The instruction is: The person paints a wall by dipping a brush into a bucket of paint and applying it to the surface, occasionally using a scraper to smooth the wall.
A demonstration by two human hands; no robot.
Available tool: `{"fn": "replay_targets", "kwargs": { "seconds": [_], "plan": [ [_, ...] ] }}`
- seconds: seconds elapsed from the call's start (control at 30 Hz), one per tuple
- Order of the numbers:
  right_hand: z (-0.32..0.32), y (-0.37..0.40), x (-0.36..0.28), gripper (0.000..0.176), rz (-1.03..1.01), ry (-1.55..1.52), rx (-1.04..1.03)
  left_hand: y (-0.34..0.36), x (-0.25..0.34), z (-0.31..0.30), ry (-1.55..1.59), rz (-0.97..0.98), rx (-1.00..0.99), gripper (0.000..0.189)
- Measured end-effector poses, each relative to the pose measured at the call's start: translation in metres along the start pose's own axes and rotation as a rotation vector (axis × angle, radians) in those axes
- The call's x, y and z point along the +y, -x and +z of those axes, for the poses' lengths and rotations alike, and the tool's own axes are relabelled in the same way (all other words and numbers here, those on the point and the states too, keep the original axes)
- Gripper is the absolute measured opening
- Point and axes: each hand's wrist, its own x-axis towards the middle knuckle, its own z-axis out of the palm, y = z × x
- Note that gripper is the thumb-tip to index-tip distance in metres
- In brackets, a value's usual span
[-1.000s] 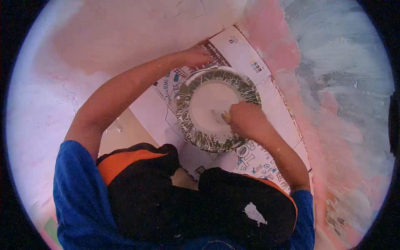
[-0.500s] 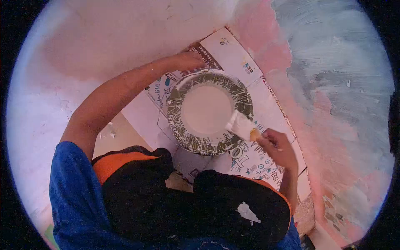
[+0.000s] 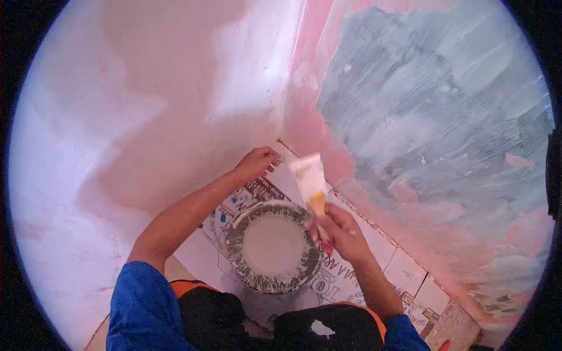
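My right hand (image 3: 339,232) is wrapped round the handle of a wide paint brush (image 3: 310,181), its bristles up and coated white. The brush is above and right of a round bucket (image 3: 235,257) of pale paint (image 3: 273,244), whose wide rim is streaked with white splashes. Beyond the bucket, my left hand (image 3: 260,162) is over the far corner of the printed cardboard, fingers apart and slightly curled, nothing in them. The bucket rests on this cardboard (image 3: 380,248).
A pale wall (image 3: 175,76) rises at the left, meeting a pink and grey-blue patchy wall (image 3: 410,105) in a corner ahead. My knees in black and orange trousers (image 3: 211,313) flank the near side of the bucket.
My right hand has lifted the brush away from the bucket, bristles now upward. My left hand has left the bucket's far rim. The view has tilted up toward the walls.
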Motion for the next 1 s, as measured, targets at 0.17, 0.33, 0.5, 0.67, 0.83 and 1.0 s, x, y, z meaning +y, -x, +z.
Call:
{"fn": "replay_targets", "kwargs": {
  "seconds": [0.17,0.33,0.5,0.67,0.83,1.0],
  "plan": [
    [0.04,-0.094,-0.081,0.013,-0.316,-0.243,0.152,-0.01,-0.001,0.001,0.081,0.073,0.08,0.029],
    [0.059,-0.177,-0.135,0.012,-0.62,-0.172,0.345,-0.003,-0.007,0.003,0.109,0.053,-0.006,0.029],
    [0.046,-0.226,0.004,0.016,-0.318,-0.161,0.58,0.005,-0.015,0.002,0.153,0.044,-0.004,0.032],
    [0.048,-0.18,0.012,0.009,-0.108,-0.414,0.471,0.004,-0.033,-0.001,-0.005,0.073,-0.032,0.032],
    [0.06,-0.173,-0.066,0.01,-0.636,-0.141,0.494,0.0,-0.037,0.006,0.119,0.001,-0.056,0.027],
    [0.037,-0.199,0.017,0.013,-0.34,-0.291,0.624,0.012,-0.018,0.008,0.021,-0.011,-0.027,0.026]
  ]
}}
